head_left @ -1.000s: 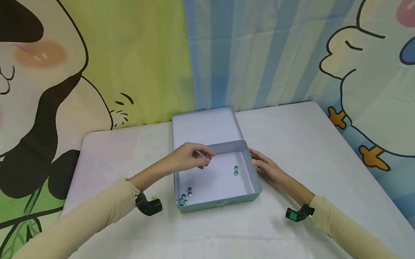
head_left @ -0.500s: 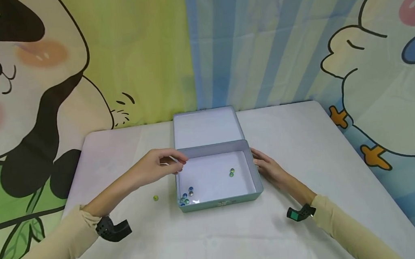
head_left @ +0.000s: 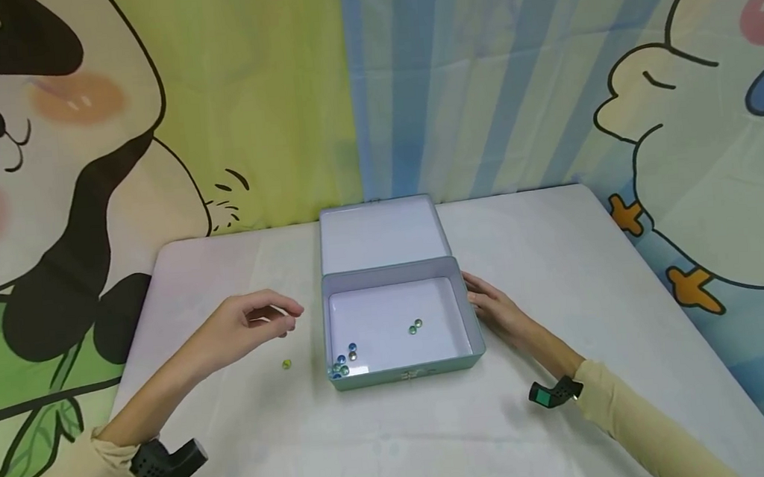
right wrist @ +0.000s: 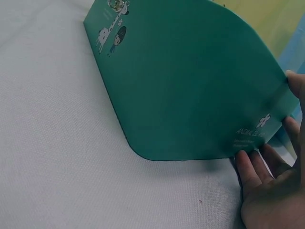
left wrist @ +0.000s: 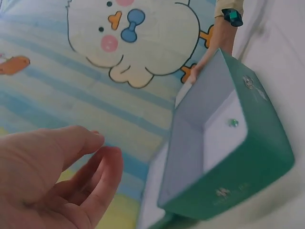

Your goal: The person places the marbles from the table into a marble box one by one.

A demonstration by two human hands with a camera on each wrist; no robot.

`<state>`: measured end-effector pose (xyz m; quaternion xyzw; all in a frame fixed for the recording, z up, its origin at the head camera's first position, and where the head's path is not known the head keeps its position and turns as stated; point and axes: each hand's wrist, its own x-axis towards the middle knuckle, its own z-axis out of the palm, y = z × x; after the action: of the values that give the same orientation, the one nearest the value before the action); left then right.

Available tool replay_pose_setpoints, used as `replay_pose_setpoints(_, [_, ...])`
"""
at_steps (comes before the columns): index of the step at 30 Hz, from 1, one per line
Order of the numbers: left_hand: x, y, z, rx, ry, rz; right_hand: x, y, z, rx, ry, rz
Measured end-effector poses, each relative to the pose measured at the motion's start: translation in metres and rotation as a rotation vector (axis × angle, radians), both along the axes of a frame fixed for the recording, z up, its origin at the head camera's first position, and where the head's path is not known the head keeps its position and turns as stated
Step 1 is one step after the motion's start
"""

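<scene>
A green metal box (head_left: 406, 375) stands on the table, its pale inside facing up. Two green glass marbles (head_left: 416, 326) lie toward its right half, and several blue, green and clear marbles (head_left: 343, 360) gather at its front left corner. My left hand (head_left: 246, 329) hovers left of the box, fingers loosely bent; nothing shows between thumb and fingertips in the left wrist view. Below that hand, a yellow-green marble (head_left: 287, 364) sits on the tablecloth. My right hand (head_left: 495, 307) rests against the box's right wall, its fingertips touching the green side in the right wrist view.
The box's hinged lid (head_left: 384, 234) lies back behind it, toward the patterned curtain (head_left: 410, 79). White cloth (head_left: 398, 447) covers the table, whose far edge meets the curtain.
My left hand has moved from above the box out to the left, uncovering the yellow-green marble. The two green marbles inside have rolled leftward. My right hand has stayed at the wall.
</scene>
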<state>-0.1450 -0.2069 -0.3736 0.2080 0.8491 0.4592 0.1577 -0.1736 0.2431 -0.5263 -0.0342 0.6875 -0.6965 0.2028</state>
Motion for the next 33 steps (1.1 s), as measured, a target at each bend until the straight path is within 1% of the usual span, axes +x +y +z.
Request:
replay_pose_setpoints(2, [0.004, -0.007, -0.017, -0.022, 0.026, 0.028, 0.0, 0.0, 0.001, -0.004, -0.004, 0.003])
replay_pose_setpoints(6, [0.013, -0.019, -0.062, -0.09, 0.114, 0.099, 0.0, 0.001, 0.001, -0.001, -0.008, 0.016])
replay_pose_setpoints(8, [0.016, -0.023, -0.082, -0.111, 0.148, 0.126, 0.0, 0.001, 0.002, 0.007, -0.016, 0.005])
replay_pose_setpoints(10, [0.017, -0.024, -0.098, -0.123, 0.162, 0.151, 0.0, 0.001, 0.003, 0.018, -0.012, 0.003])
replay_pose_setpoints(13, [0.017, -0.025, -0.114, -0.142, 0.148, 0.165, 0.0, 0.002, 0.003, 0.029, -0.012, -0.008])
replay_pose_setpoints(17, [0.016, -0.025, -0.129, -0.213, 0.164, 0.163, 0.0, 0.001, 0.001, 0.014, -0.01, 0.0])
replay_pose_setpoints(21, [0.016, -0.022, -0.137, -0.272, 0.18, 0.157, -0.001, 0.001, 0.0, 0.002, -0.007, 0.009])
replay_pose_setpoints(24, [0.015, -0.02, -0.139, -0.283, 0.183, 0.169, -0.001, 0.001, 0.0, -0.002, -0.006, 0.009])
replay_pose_setpoints(30, [0.016, -0.02, -0.14, -0.272, 0.139, 0.199, 0.0, 0.0, 0.0, -0.007, -0.01, 0.011])
replay_pose_setpoints(33, [0.016, -0.021, -0.14, -0.263, 0.133, 0.204, -0.001, 0.0, 0.0, -0.009, -0.013, 0.013])
